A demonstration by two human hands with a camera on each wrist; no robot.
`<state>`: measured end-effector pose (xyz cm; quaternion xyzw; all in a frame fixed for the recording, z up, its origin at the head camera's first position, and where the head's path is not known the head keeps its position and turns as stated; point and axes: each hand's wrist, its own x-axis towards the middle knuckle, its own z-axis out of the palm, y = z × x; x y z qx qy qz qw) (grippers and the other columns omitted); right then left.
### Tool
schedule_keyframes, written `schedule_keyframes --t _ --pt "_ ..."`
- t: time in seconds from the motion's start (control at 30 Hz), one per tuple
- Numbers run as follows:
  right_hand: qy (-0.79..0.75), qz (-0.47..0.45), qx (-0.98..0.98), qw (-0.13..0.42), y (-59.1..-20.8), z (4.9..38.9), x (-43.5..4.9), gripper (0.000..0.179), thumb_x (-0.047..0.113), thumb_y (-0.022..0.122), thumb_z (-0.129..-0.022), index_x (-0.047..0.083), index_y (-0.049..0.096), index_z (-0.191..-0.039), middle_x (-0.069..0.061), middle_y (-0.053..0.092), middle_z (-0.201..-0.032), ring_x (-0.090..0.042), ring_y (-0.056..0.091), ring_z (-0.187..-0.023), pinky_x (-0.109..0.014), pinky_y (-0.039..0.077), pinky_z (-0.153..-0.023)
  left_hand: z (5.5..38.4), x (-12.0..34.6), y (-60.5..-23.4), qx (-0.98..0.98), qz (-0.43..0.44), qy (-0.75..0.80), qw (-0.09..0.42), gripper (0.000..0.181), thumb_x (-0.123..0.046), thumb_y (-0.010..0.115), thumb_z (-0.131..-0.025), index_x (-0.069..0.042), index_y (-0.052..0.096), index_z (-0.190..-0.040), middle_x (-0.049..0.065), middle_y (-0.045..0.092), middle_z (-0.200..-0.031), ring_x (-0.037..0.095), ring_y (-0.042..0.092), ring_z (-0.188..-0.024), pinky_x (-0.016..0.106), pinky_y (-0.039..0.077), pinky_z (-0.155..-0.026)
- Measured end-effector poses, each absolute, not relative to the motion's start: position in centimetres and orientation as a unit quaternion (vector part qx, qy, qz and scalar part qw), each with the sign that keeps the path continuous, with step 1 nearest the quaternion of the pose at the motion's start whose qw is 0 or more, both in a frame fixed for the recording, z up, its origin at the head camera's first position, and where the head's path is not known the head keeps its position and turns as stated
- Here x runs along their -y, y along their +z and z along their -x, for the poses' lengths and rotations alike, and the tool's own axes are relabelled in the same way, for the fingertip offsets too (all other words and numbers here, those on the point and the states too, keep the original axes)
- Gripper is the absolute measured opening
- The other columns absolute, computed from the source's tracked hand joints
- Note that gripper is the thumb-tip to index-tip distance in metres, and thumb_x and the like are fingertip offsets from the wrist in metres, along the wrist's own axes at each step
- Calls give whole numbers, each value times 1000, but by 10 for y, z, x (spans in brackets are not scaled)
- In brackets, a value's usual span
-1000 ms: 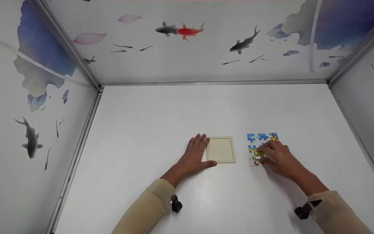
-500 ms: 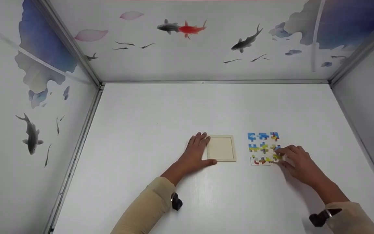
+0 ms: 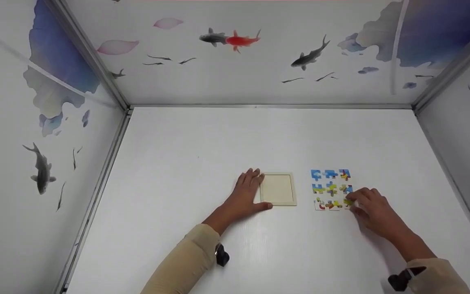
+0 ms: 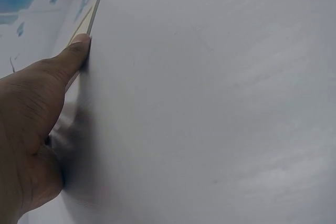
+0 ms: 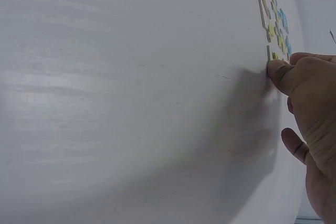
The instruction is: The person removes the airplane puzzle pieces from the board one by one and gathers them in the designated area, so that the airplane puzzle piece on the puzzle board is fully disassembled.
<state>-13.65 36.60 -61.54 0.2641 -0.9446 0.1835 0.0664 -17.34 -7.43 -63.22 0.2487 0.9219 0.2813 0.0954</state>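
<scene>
My left hand [image 3: 243,197] rests at the left side of a square wooden puzzle tray [image 3: 276,190] with a raised rim. Its fingers lie straight at the upper left corner, while the thumb [image 4: 73,56] touches the lower edge. To the right of the tray, several colourful jigsaw pieces [image 3: 331,188] lie apart in a grid of rows. With thumb and fingertips, my right hand [image 3: 375,212] pinches the lower right jigsaw piece [image 3: 347,202], partly covering it. In the right wrist view, the thumb [image 5: 279,72] is against that piece's near edge.
The white tabletop [image 3: 202,139] carries the tray and pieces. Panels printed with fish stand around it: a back wall [image 3: 255,77], a left wall [image 3: 6,212] and a right wall [image 3: 463,134]. Metal strips run along the table's edges.
The right hand has moved from over the middle pieces rightward to the lower right piece, uncovering most of the grid. The left hand stays on the tray.
</scene>
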Motion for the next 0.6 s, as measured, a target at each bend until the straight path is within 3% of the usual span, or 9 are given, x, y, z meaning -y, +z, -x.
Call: schedule_keyframes --t 0.6 --pt "179 -226 957 9 -613 129 -361 34 2 85 -93 11 77 -125 -9 65 -121 -29 55 -109 -52 46 -85 169 80 -637 -911 -231 324 108 103 -61 74 -99 -9 27 -174 11 22 -182 32 11 -170 51 15 -137"
